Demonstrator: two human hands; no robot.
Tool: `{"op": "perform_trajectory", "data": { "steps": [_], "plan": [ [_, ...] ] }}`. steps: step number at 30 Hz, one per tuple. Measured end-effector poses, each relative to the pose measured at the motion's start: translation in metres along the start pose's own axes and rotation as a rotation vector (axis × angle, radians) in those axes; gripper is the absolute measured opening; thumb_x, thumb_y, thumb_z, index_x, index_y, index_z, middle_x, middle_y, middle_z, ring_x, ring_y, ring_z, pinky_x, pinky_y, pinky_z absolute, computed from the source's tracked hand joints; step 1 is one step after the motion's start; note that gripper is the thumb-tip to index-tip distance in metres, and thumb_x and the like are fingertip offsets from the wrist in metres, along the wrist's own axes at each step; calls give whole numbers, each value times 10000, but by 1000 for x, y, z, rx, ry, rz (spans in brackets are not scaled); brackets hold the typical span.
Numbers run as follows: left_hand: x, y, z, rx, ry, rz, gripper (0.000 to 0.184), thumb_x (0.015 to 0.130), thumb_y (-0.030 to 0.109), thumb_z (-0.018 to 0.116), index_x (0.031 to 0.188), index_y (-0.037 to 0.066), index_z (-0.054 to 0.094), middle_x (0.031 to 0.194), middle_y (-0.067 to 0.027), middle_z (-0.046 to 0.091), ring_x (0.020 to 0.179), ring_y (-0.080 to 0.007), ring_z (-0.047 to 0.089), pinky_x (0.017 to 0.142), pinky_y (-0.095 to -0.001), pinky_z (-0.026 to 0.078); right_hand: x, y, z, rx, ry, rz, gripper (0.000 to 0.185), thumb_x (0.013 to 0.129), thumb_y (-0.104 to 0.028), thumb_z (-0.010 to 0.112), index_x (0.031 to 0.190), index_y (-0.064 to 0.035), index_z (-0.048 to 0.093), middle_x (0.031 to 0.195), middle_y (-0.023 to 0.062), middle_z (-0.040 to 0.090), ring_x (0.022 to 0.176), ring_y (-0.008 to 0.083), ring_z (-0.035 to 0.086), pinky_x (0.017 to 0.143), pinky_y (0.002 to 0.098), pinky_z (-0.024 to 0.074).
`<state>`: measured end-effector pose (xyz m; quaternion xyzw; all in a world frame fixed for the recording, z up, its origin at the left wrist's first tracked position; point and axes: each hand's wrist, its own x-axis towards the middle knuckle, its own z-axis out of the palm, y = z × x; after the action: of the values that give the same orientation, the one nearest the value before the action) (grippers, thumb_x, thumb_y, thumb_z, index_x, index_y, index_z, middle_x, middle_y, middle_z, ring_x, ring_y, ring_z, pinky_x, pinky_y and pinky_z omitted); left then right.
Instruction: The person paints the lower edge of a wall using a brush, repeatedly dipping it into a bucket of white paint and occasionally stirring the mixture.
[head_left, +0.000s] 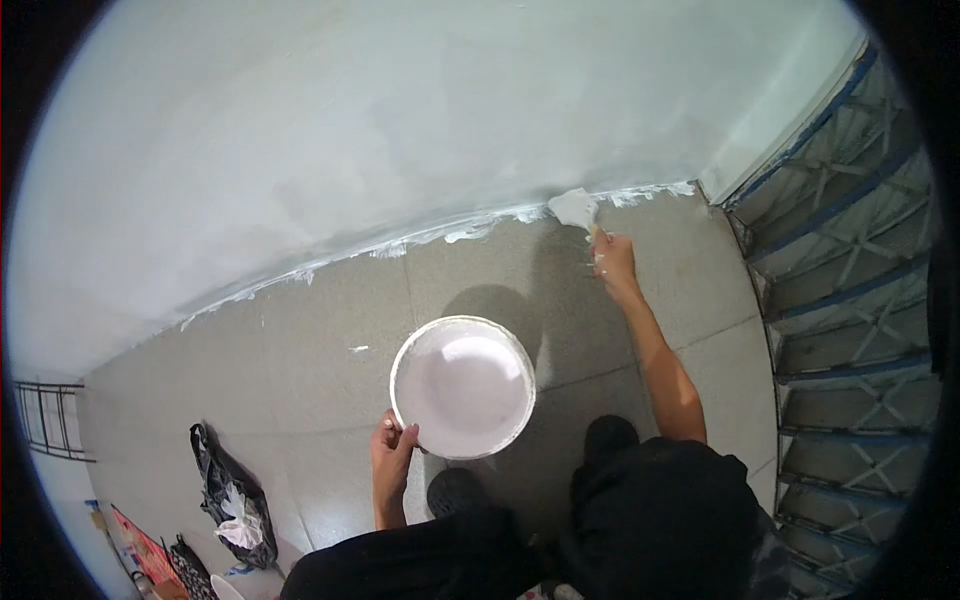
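Observation:
My right hand [614, 262] is closed round the handle of a paint brush [574, 208], whose wide head is coated in white. The brush head sits at the foot of the white wall [400, 120], where wall and floor meet. Wet white paint [470, 233] runs along that joint in a ragged strip and spills onto the floor tiles. With thumb and fingers my left hand [394, 445] grips the rim of a round bucket [463, 387] holding pale white paint. White specks mark the right hand's fingers.
A folding metal gate [850, 300] with blue bars stands along the right. On the tiled floor [320, 370] at lower left lies a black bag [238, 500] with white plastic in it. Further left are a black metal rack [50, 420] and several bags. My feet are below the bucket.

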<state>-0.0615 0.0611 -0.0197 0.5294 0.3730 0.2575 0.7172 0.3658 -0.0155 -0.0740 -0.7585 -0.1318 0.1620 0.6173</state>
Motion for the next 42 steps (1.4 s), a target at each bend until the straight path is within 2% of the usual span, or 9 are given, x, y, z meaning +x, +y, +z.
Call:
{"op": "perform_trajectory", "data": {
  "steps": [3,12,18,21,24,30,33,39,42],
  "plan": [
    [0,0,-1,8,6,2,37,860,33,532,884,34,505,761,-17,556,663,-77,517,597,-229,435,12,9,20,85,-8,39,395,887,-247,502,572,-11,539,484,29,481,403,122,440,387,310,344],
    [1,-2,-3,13,15,-12,38,861,37,534,890,32,509,763,-15,557,675,-80,523,593,-244,443,4,-29,1,529,-36,12,313,889,-271,512,731,-2,548,592,3,491,448,70,425,361,224,303],
    [2,-4,-4,15,5,-8,43,861,32,527,902,36,512,760,-13,561,658,-77,520,595,-237,439,-6,-18,-36,363,-6,16,324,892,-262,495,688,-13,536,554,-13,460,439,63,405,361,217,271],
    [3,-1,-2,13,-5,-10,52,860,27,524,910,33,513,761,-13,562,657,-75,519,595,-235,438,14,8,-25,48,58,-30,340,885,-229,485,633,-4,524,533,2,465,432,85,415,366,241,278],
    [2,1,0,19,5,-25,58,859,25,524,916,28,513,762,-15,562,659,-76,519,596,-235,439,35,19,-1,206,5,70,366,876,-206,479,579,4,513,524,19,474,430,108,421,381,268,302],
    [1,1,0,0,2,2,66,860,28,524,925,19,513,765,-19,559,663,-78,519,602,-236,442,39,-20,-7,540,-25,149,256,896,-207,493,768,11,535,546,-6,444,420,80,384,384,235,300],
    [1,4,3,18,8,-15,46,859,26,528,898,31,504,759,-15,554,662,-78,517,603,-236,443,7,-50,-28,585,-27,66,230,909,-228,507,846,-8,527,562,-33,430,425,42,364,366,199,271],
    [2,-7,-6,13,13,5,136,855,8,535,783,74,439,732,-1,531,660,-67,502,616,-226,431,-73,-100,-57,371,-244,-95,271,916,-294,510,825,-39,535,581,-65,438,442,0,350,355,154,221],
    [-2,-1,2,-7,41,-8,171,852,0,539,760,79,419,726,8,515,662,-57,485,626,-214,416,-66,-69,-18,324,-328,58,280,918,-297,500,804,-44,534,573,-54,435,433,12,343,359,171,229]
  ]
}}
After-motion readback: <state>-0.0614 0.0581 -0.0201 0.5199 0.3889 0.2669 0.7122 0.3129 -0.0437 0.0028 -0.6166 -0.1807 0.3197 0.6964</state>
